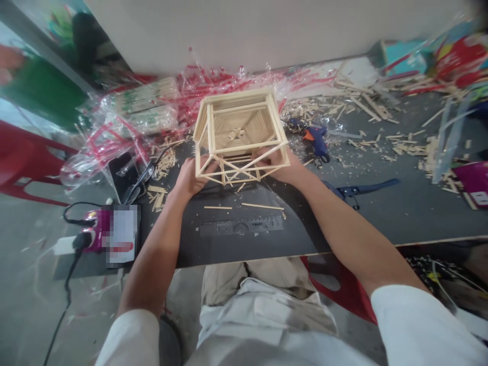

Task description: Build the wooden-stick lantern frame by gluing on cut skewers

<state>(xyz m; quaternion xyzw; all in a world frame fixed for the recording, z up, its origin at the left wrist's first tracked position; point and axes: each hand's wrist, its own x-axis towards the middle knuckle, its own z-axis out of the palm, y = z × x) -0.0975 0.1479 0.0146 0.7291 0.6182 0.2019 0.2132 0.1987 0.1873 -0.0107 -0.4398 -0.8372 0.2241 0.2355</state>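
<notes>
Both my hands hold a wooden stick model (pixel 244 109), an open frame of thin pale sticks with crossed braces along its near side. My left hand (pixel 191 175) grips its lower left corner, with the fingers partly behind the sticks. At the lower right, my right hand (pixel 280 163) is closed on the frame, its fingers reaching inside. The model is tilted so that I look into its slatted interior. Below it on the dark table lie a clear plastic ruler (pixel 242 225) and two loose sticks, one of them a longer stick (pixel 263 206).
A blue glue gun (pixel 319 142) lies right of the model, near a dark blue cutting tool (pixel 348 191). Stick scraps and clear plastic wrappers (pixel 114 127) cover the table's back. At left are a phone (pixel 127 229) and a purple power strip (pixel 93 231) with cables.
</notes>
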